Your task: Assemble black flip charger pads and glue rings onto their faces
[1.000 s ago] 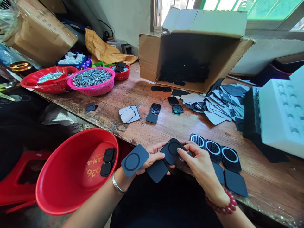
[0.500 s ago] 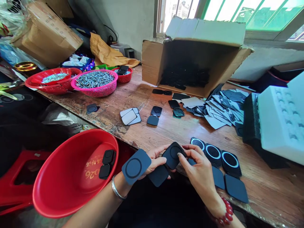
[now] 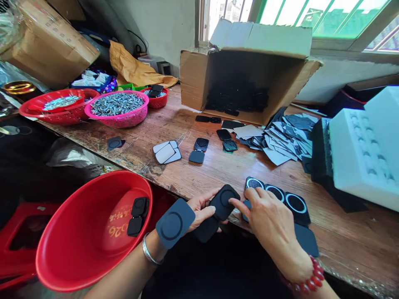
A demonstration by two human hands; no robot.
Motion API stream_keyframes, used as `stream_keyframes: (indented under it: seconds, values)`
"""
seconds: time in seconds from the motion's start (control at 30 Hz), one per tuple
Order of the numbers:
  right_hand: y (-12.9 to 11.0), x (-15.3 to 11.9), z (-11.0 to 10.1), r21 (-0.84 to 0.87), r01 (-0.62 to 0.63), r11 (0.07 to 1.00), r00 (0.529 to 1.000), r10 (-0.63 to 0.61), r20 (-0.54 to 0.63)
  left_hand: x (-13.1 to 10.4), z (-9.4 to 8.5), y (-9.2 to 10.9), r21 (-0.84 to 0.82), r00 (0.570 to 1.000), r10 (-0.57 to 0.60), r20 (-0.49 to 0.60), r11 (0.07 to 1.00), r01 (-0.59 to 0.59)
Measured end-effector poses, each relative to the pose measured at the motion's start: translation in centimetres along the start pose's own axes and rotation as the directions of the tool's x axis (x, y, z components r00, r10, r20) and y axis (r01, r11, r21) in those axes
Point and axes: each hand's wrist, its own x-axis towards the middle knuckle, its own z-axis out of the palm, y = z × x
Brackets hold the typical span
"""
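My left hand [image 3: 201,212] is closed on a black folding wireless charger [image 3: 225,202], opened out, its upper pad marked with a ring and its lower pad partly under my fingers. A dark square sticker sheet [image 3: 174,223] with a ring lies on the back of my left wrist, above a silver bracelet. On the charger's upper pad rests the outstretched thumb of my right hand [image 3: 272,220]; its other fingers are bent and apart from the charger, and I see nothing held in them. Just beyond the right hand sit several chargers with white rings [image 3: 296,202], partly covered by it.
A red basin [image 3: 68,232] with a folded-out charger inside stands at lower left. Baskets of metal parts [image 3: 120,104] line the back left. An open carton [image 3: 193,83], a pile of loose sheets [image 3: 285,139] and white foam [image 3: 352,153] occupy the back and right.
My right hand has turned and shifted right, its fingers coming off the charger's edge while the thumb stays on the pad. The left hand keeps its hold; the whole view has shifted slightly.
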Motion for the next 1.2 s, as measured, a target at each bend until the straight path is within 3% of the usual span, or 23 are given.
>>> stream_keyframes:
  seconds: [0.1,0.17,0.23,0.37,0.43,0.63,0.67,0.8,0.9,0.97,1.03,1.1,1.13,1.2]
  values:
    - [0.3,0.4,0.4,0.389,-0.174,0.905,0.982,0.133,0.131,-0.2,-0.2,0.1,-0.103,0.997,-0.041,0.065,0.994,0.047]
    - [0.0,0.6,0.6,0.626,-0.266,0.733,0.957,0.125,0.261,-0.1,-0.1,-0.1,-0.126,0.994,-0.034,0.107,0.991,0.048]
    - [-0.6,0.7,0.9,0.741,-0.325,0.588,0.940,0.116,0.321,0.2,0.2,-0.4,-0.103,0.994,-0.015,0.110,0.994,0.026]
    - [-1.3,0.7,1.8,0.815,-0.374,0.443,0.926,0.220,0.306,0.4,0.8,-0.8,-0.082,0.995,0.012,0.102,0.997,-0.004]
    - [-1.3,0.7,2.3,0.827,-0.433,0.359,0.897,0.261,0.357,0.4,1.0,-0.8,-0.105,0.995,0.004,0.105,0.994,0.007]
    - [-1.5,1.2,2.6,0.753,-0.655,0.067,0.711,0.392,0.583,0.3,0.0,-1.2,-0.199,0.995,-0.026,0.093,0.979,0.044]
    - [-1.7,1.2,2.4,0.757,-0.651,0.047,0.714,0.374,0.591,0.4,-0.2,-1.3,-0.204,0.997,-0.027,0.070,0.978,0.041]
    - [-2.6,1.1,1.6,0.837,-0.534,0.121,0.840,0.192,0.508,0.8,-0.8,-2.2,-0.135,0.991,-0.015,-0.135,0.991,-0.003]
    - [-3.4,1.0,1.6,0.811,-0.551,0.198,0.830,0.231,0.508,1.0,-0.7,-2.7,-0.005,0.969,0.044,-0.243,0.999,-0.047]
    - [-3.7,1.2,1.9,0.788,-0.589,0.180,0.800,0.264,0.539,0.9,-1.1,-2.6,0.111,0.952,0.098,-0.289,0.991,-0.068]
    - [-3.5,1.3,2.2,0.787,-0.607,0.111,0.782,0.260,0.567,0.7,-2.5,-2.0,0.256,0.896,0.166,-0.412,0.965,-0.061]
    - [-3.1,1.3,2.4,0.815,-0.577,0.057,0.798,0.251,0.548,0.3,-5.0,-0.9,0.373,0.787,0.249,-0.565,0.928,-0.026]
    - [-2.8,1.2,2.5,0.834,-0.549,0.058,0.817,0.245,0.521,0.2,-6.5,-0.2,0.407,0.739,0.285,-0.611,0.913,-0.016]
    - [-2.3,0.8,2.5,0.857,-0.502,0.121,0.855,0.221,0.469,-0.1,-9.8,1.3,0.445,0.685,0.334,-0.648,0.895,-0.016]
